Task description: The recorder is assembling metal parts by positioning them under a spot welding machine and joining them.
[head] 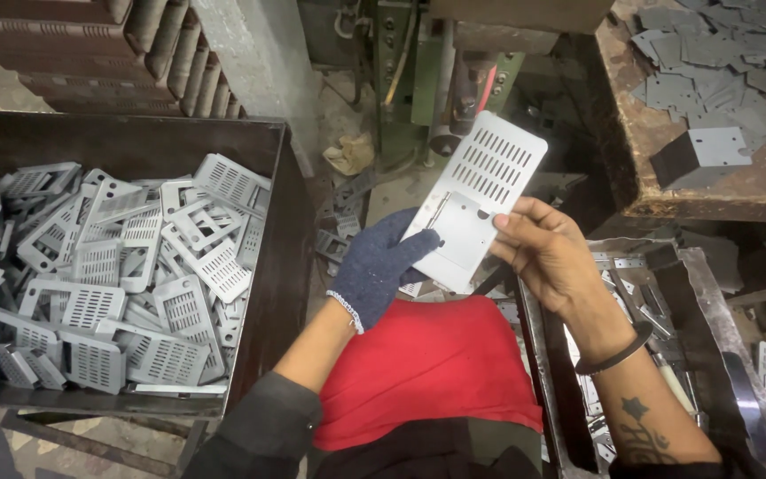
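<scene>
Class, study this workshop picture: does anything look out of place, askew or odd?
Only the left hand wears a glove; the right hand is bare on the slotted metal plate. Loose plates litter the floor between bin and press.

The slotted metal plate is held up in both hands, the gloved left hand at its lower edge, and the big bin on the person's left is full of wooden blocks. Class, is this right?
Not quite. The head view shows the bin holds grey slotted metal parts, not wooden blocks. The rest stands: the slotted metal plate is held by the gloved left hand and the bare right hand.
</scene>
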